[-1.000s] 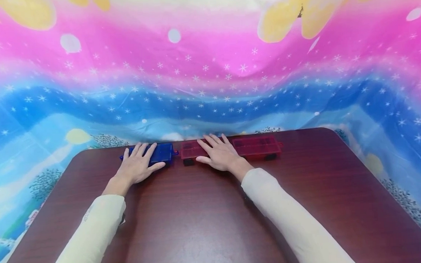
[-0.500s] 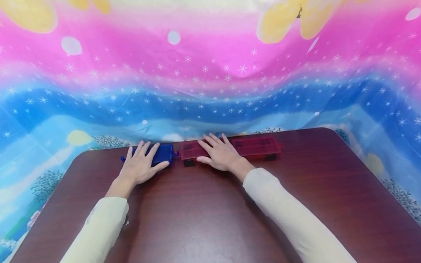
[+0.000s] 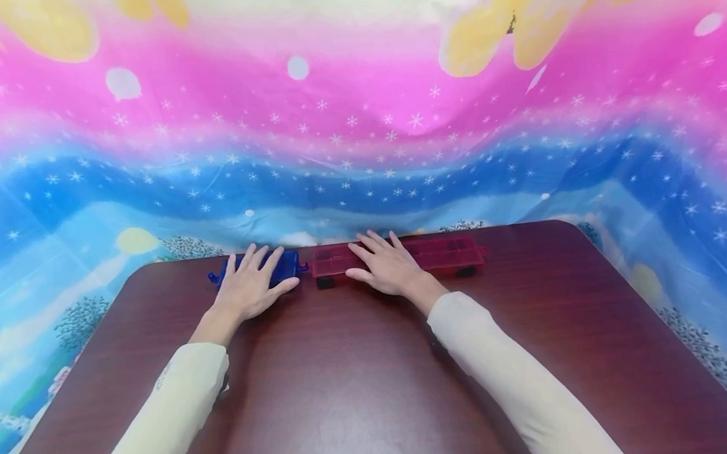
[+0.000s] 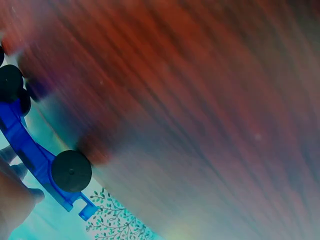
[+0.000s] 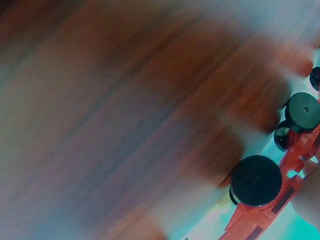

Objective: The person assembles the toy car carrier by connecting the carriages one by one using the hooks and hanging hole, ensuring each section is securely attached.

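Note:
A blue plastic toy wagon [image 3: 287, 265] stands at the far edge of the table, hook at its end. My left hand [image 3: 244, 286] lies over it with straight, spread fingers. In the left wrist view the blue wagon [image 4: 31, 150] shows black wheels, with fingertips right at its side. To the right is a long see-through red toy wagon [image 3: 444, 252]. My right hand [image 3: 388, 266] is spread flat over its left half and hides part of it. Black wheels of the red wagon [image 5: 270, 215] show in the right wrist view. The two wagons stand end to end, a small gap between their bodies.
The brown wood-grain table [image 3: 346, 377] stretches from the wagons towards the person. Right behind its far edge hangs a pink and blue printed cloth [image 3: 360, 152], which also runs along both sides.
My left hand has slid a little to the right over the blue wagon. My right hand has also shifted slightly right across the red wagon. Both wagons look nearly unmoved.

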Motion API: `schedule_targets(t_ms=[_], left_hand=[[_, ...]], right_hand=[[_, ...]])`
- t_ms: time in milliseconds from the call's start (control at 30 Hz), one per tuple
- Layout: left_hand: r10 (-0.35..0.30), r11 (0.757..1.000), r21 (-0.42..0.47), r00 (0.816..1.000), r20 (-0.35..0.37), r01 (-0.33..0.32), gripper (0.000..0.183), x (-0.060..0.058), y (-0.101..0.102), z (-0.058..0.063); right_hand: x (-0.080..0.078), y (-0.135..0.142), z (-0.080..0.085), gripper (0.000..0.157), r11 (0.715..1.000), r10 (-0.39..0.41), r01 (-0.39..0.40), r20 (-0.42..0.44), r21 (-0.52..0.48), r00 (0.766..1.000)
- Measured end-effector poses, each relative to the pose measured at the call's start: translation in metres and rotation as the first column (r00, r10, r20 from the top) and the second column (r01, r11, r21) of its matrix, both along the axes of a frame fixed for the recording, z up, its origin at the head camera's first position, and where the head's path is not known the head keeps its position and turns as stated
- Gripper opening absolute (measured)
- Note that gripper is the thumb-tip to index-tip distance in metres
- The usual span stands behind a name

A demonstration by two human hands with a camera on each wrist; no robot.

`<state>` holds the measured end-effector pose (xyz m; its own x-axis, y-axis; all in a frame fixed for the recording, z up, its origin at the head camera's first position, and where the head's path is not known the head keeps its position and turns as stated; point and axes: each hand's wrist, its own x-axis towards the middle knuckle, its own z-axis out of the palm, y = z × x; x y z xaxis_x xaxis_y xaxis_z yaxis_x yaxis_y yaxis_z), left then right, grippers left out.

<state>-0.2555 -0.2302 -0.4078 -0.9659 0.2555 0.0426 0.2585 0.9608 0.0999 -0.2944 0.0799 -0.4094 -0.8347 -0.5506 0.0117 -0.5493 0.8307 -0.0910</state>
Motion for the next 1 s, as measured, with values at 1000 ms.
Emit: schedule_targets(t_ms=[1000], left_hand=[[-0.011,0.998,0.057,0.999,-0.053,0.014,0.094,0.002,0.026,0.006]], right_hand=[[0.006,0.043,0.007,0.076,0.998,-0.050,0.048,-0.045,-0.050,0.998]])
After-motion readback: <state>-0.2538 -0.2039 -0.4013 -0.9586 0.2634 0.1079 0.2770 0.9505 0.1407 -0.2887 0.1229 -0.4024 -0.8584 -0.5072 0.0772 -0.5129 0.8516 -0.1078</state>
